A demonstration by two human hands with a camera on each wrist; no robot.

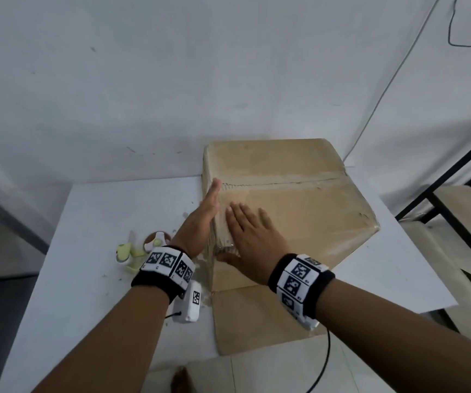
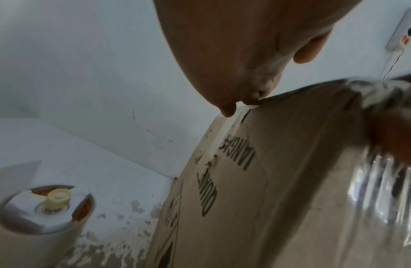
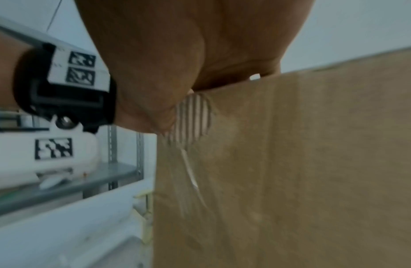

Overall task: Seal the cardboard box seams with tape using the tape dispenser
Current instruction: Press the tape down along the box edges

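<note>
A brown cardboard box [image 1: 299, 205] stands on the white table [image 1: 92, 239], its top flaps closed with clear tape along the centre seam [image 1: 285, 183]. My left hand [image 1: 206, 211] lies flat with straight fingers against the box's left side near the top edge. My right hand [image 1: 252, 231] presses flat on the top at the near-left corner, its thumb over the edge. The pale green tape dispenser [image 1: 132, 252] with its roll lies on the table left of the box, held by neither hand. In the left wrist view the tape roll [image 2: 39, 214] sits beside the box wall [image 2: 268, 190].
A loose cardboard flap [image 1: 257, 319] sticks out from the box's near side over the table's front edge. Behind is a white wall with a hanging cable [image 1: 461, 38]. A black metal frame [image 1: 449, 177] stands at the right. A metal shelf [image 3: 62, 185] shows in the right wrist view.
</note>
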